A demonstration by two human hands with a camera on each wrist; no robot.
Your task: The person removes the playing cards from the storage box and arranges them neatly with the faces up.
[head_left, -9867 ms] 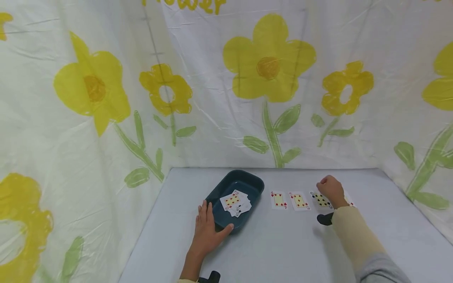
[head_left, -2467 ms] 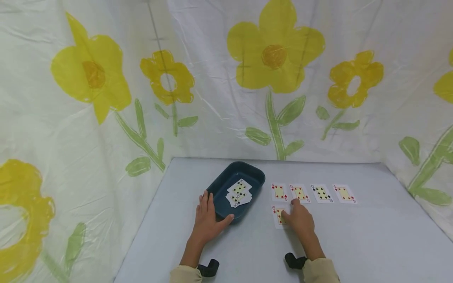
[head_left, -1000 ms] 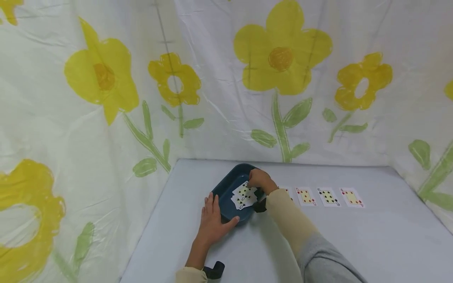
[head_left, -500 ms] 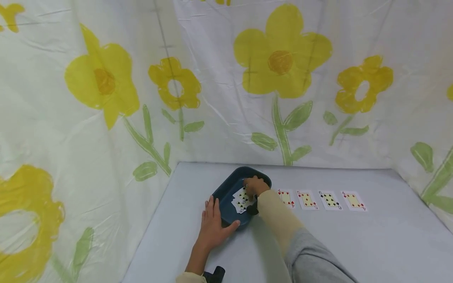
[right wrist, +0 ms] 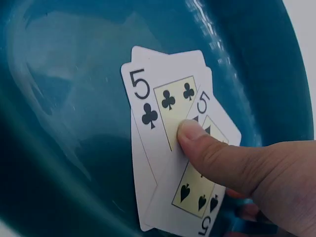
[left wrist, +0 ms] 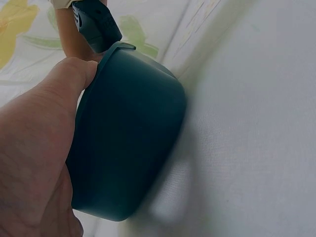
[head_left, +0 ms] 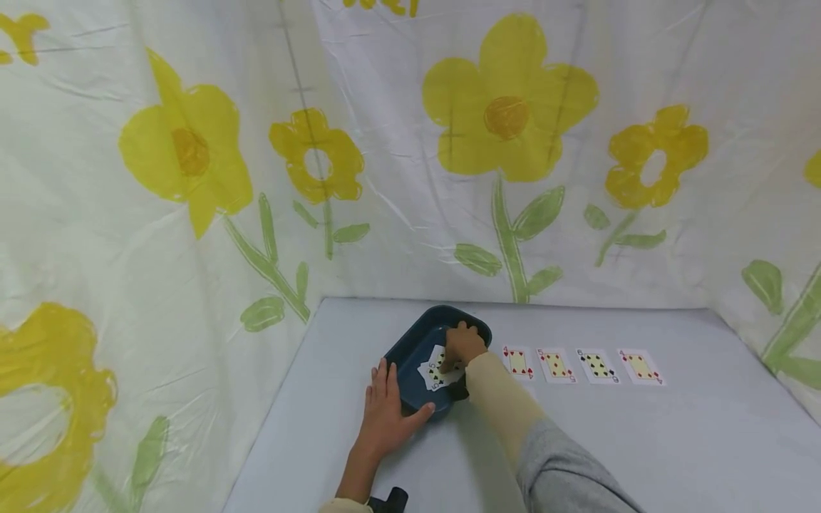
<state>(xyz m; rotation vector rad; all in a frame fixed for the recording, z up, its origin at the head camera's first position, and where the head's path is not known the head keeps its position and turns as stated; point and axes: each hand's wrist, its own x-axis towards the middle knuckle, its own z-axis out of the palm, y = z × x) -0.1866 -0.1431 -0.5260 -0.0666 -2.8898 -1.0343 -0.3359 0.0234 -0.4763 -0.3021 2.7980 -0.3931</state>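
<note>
My right hand reaches into a dark teal tray. In the right wrist view its thumb lies on the five of spades, with fingertips partly hidden at the card's edge, pinching it. A five of clubs lies beneath, overlapping other cards in the pile. My left hand rests along the tray's near left side, fingers straight and thumb spread. The left wrist view shows its thumb touching the tray's rim.
To the right of the tray, several face-up playing cards form a row, from a red four to another red four. The right sleeve covers part of the white tabletop. A flowered curtain hangs behind.
The right hand was at the row's right end, then on a six of diamonds below the row; it has moved left into the tray onto the pile. The left hand stays at the tray.
</note>
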